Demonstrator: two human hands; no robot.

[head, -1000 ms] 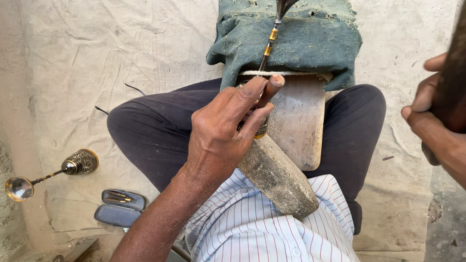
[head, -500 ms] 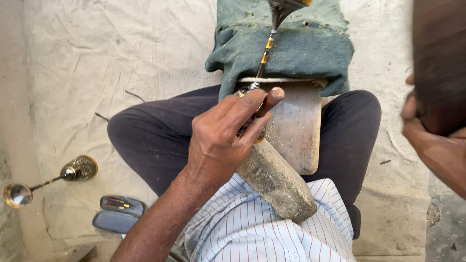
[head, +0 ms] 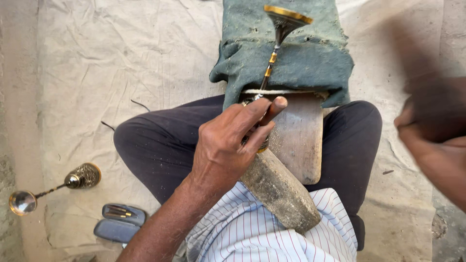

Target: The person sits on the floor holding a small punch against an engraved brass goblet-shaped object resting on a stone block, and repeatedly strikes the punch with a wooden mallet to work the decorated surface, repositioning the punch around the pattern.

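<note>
A slim brass goblet [head: 279,36] lies stem-down over the green cloth [head: 310,63], its base hidden under the left hand [head: 228,145], whose fingers grasp it against the wooden board [head: 298,140]. The right hand [head: 432,140], right of the board, is blurred; its fingers' grip cannot be told. A stone block [head: 279,191] slants below the board.
</note>
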